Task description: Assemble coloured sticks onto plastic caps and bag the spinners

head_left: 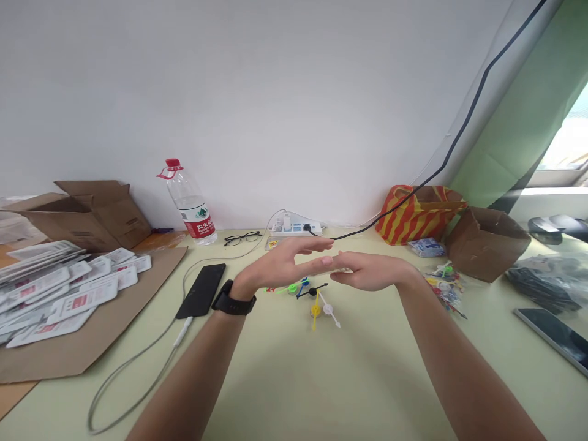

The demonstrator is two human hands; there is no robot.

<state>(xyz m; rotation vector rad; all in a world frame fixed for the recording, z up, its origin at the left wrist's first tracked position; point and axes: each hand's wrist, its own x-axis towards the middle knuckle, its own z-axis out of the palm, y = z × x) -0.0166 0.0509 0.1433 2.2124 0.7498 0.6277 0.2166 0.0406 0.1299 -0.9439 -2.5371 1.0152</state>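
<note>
Both hands are held above the table, with fingertips meeting or overlapping in the middle of the view. My left hand (285, 262), a black watch (233, 300) on its wrist, has its fingers stretched out to the right. My right hand (370, 269) lies flat in the air, its fingers pointing left and partly hidden by the left. Neither holds anything I can see. Below them lie several small plastic arrow spinners: a yellow one (315, 310), a white one (327, 309), a black one (313, 291), a blue one (303, 286) and a green one (293, 288).
On the left are a black phone (201, 291) with a cable, a water bottle (193, 208) and white cards (82, 294) on cardboard. Glasses (242, 238) and a power strip (296, 226) sit by the wall. Bagged spinners (443, 285) and a cardboard box (487, 245) stand right.
</note>
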